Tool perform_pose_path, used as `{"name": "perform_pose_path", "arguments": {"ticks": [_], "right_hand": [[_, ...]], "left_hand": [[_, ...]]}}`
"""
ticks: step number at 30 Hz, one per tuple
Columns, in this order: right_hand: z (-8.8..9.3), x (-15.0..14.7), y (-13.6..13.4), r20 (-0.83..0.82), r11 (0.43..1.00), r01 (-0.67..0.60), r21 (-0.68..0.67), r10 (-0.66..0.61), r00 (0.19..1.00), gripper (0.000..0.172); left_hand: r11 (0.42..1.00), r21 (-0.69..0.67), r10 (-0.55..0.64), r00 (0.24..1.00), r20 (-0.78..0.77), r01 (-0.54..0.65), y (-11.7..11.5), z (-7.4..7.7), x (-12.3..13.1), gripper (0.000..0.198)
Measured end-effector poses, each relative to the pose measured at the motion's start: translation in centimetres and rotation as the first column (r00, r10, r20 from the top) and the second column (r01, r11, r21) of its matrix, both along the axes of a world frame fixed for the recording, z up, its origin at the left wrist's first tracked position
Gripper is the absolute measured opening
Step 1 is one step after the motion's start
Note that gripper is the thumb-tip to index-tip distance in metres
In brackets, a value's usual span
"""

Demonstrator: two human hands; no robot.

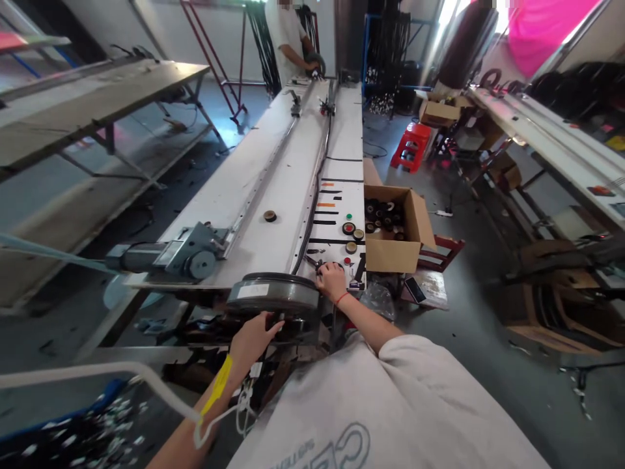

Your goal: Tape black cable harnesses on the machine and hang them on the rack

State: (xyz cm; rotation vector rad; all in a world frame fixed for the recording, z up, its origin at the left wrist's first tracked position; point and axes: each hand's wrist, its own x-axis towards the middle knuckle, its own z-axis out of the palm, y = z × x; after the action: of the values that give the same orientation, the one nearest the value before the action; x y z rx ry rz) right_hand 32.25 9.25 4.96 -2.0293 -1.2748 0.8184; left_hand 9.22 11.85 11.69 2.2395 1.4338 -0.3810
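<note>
My left hand [254, 335] is just below a large grey reel [288, 296] with a white label, at the near end of the long white table. Its thumb and forefinger are apart, and I see nothing held between them. Right of the reel, my right hand [332, 281] is closed at the table's near corner, its fingers curled over something dark that they mostly hide. Close to these fingers is a small dark tool [312, 262]. A bundle of black cable [310, 225] runs along the table towards the reel.
A grey motor unit [193, 254] sits on the table's near left. Tape rolls [351, 247], a loose roll [270, 215] and black and orange strips [326, 205] lie on the tabletop. An open carton [393, 254] of rolls stands at right. A co-worker [293, 39] is at the far end.
</note>
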Motion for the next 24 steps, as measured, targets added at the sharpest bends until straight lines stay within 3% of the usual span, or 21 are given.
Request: {"name": "perform_pose_path", "arguments": {"ticks": [2, 4, 6, 9, 11, 12, 13, 14, 15, 17, 18, 19, 20, 21, 23, 24], "right_hand": [[0.7, 0.4, -0.8, 0.316, 0.991, 0.068, -0.113, -0.029, 0.948, 0.038], [1.8, 1.0, -1.1, 0.424, 0.964, 0.124, -0.233, -0.014, 0.905, 0.049], [3.1, 2.1, -1.5, 0.362, 0.936, 0.131, -0.327, -0.004, 0.932, 0.045], [5.2, 3.7, -3.3, 0.201, 0.911, 0.003, -0.413, 0.088, 0.976, 0.02], [6.3, 3.7, -5.5, 0.106, 0.923, -0.124, -0.364, 0.173, 0.979, 0.018], [6.6, 3.3, -6.7, -0.048, 0.945, -0.226, -0.238, 0.221, 0.974, 0.025], [6.9, 2.5, -7.8, -0.257, 0.932, -0.346, -0.112, 0.309, 0.916, 0.035], [7.1, 1.3, -8.8, -0.46, 0.893, -0.451, -0.011, 0.396, 0.795, 0.046], [7.1, -0.2, -9.5, -0.646, 0.837, -0.544, 0.066, 0.451, 0.616, 0.057], [6.8, -4.0, -9.5, -0.881, 0.699, -0.705, 0.115, 0.401, 0.253, 0.072], [6.4, -6.1, -8.9, -0.936, 0.635, -0.765, 0.105, 0.323, 0.14, 0.075], [6.0, -8.0, -7.9, -0.966, 0.583, -0.81, 0.068, 0.242, 0.094, 0.078], [5.6, -9.6, -6.8, -0.975, 0.561, -0.828, 0.001, 0.184, 0.123, 0.079], [5.2, -10.9, -5.7, -0.965, 0.576, -0.813, -0.089, 0.152, 0.213, 0.079], [4.9, -11.7, -4.8, -0.903, 0.634, -0.736, -0.238, 0.134, 0.408, 0.074], [4.9, -11.2, -5.1, -0.877, 0.666, -0.701, -0.255, 0.146, 0.459, 0.072]], "left_hand": [[0.999, 0.034, -0.024, 0.999, -0.029, 0.025, 0.4, 0.5, -0.8, 0.037], [0.998, 0.058, -0.003, 1.0, 0.005, 0.003, 1.5, 0.9, -2.2, 0.036], [0.995, 0.081, 0.051, 0.996, 0.075, -0.057, 2.8, 1.3, -4.0, 0.035], [0.992, 0.076, 0.085, 0.975, 0.207, -0.103, 3.8, 1.5, -5.8, 0.033], [0.993, 0.048, 0.091, 0.947, 0.307, -0.111, 3.8, 1.1, -6.2, 0.03], [0.992, 0.02, 0.106, 0.928, 0.356, -0.121, 3.7, 0.7, -6.2, 0.028], [0.989, 0.001, 0.134, 0.906, 0.401, -0.147, 3.5, 0.3, -6.1, 0.028], [0.987, -0.008, 0.151, 0.887, 0.437, -0.163, 3.5, -0.1, -6.0, 0.026], [0.984, -0.001, 0.156, 0.871, 0.465, -0.176, 3.4, -0.5, -5.9, 0.025], [0.98, 0.039, 0.154, 0.859, 0.488, -0.197, 3.3, -1.0, -5.7, 0.024], [0.977, 0.06, 0.15, 0.86, 0.488, -0.204, 3.2, -1.0, -5.7, 0.023], [0.976, 0.073, 0.147, 0.865, 0.48, -0.206, 3.2, -0.9, -5.6, 0.023], [0.976, 0.079, 0.142, 0.872, 0.469, -0.202, 3.2, -0.8, -5.6, 0.023], [0.978, 0.083, 0.137, 0.881, 0.452, -0.194, 3.1, -0.6, -5.6, 0.023], [0.982, 0.098, 0.11, 0.911, 0.397, -0.161, 2.8, -0.3, -5.5, 0.027], [0.983, 0.117, 0.092, 0.93, 0.355, -0.142, 2.6, -0.2, -5.4, 0.03]]}}
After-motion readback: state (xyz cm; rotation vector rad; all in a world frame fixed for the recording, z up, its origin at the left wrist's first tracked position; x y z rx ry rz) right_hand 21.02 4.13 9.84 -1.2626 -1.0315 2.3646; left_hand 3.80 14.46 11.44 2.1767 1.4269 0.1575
